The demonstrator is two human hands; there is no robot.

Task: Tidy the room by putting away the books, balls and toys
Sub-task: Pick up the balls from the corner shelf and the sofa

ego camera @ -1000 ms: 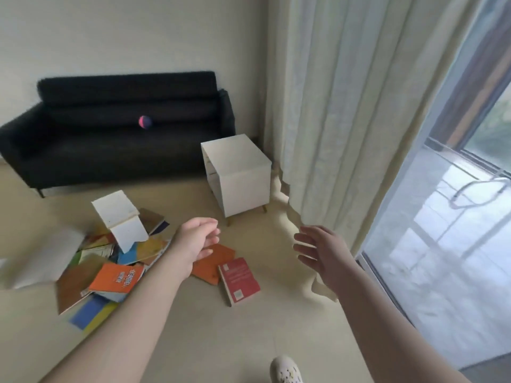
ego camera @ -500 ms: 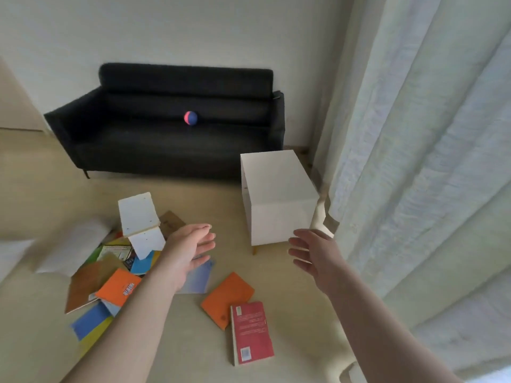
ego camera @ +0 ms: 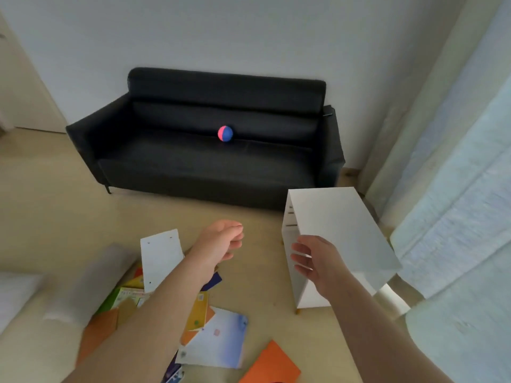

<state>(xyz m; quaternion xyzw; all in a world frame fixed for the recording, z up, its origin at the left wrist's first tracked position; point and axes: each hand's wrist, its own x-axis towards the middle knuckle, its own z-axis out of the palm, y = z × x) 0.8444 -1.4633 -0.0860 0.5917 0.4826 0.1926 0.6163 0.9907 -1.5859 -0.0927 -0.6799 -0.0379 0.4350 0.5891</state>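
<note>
Two arms of one person show from the bottom edge of the view, ending in a bare left hand (ego camera: 221, 241) and a bare right hand (ego camera: 318, 262). Both forearms are bare skin right back to the frame edge. Fingernail detail is too blurred to tell.
</note>
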